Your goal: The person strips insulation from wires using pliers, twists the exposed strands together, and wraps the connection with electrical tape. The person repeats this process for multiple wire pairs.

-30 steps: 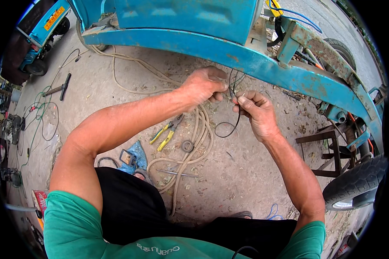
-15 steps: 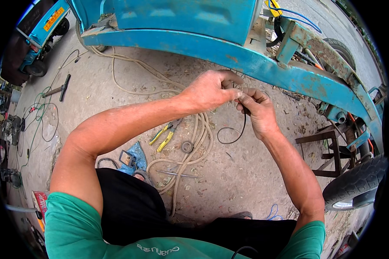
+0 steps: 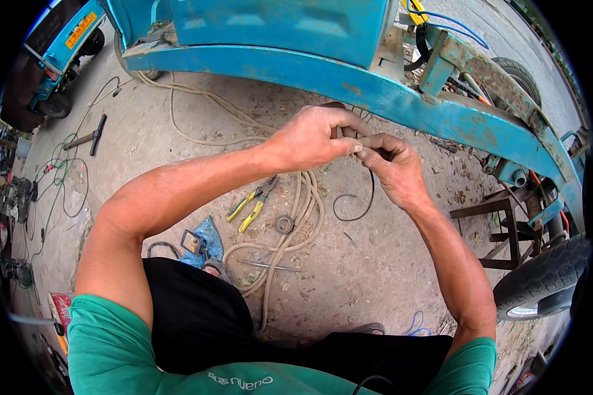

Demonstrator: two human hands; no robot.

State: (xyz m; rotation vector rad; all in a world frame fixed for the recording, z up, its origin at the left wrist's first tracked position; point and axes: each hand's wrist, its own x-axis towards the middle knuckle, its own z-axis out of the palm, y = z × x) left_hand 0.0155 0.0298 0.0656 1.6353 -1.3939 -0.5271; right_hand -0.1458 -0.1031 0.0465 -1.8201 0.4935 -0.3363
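Note:
Just below the blue steel frame rail (image 3: 263, 64) of a vehicle, my two hands meet at their fingertips. My left hand (image 3: 319, 135) is closed in a pinch, thumb against bent fingers. My right hand (image 3: 392, 164) pinches the upper part of a thin black wire (image 3: 370, 191). From there the wire drops and curls into a loop above the concrete. Thin strands show between the hands and the rail, but what exactly the fingertips grip is too small to make out.
On the ground lie yellow-handled pliers (image 3: 257, 205), a tape roll (image 3: 284, 224), a beige hose (image 3: 300, 247), a thin metal rod (image 3: 270, 266) and a blue bag (image 3: 208, 237). A hammer (image 3: 93, 138) lies left. At right are a metal stool (image 3: 501, 210) and a tyre (image 3: 547, 276).
Both hands stay together below the rail, with the left fingers curled slightly differently and the right hand turned a little. The wire loop has shifted very slightly right.

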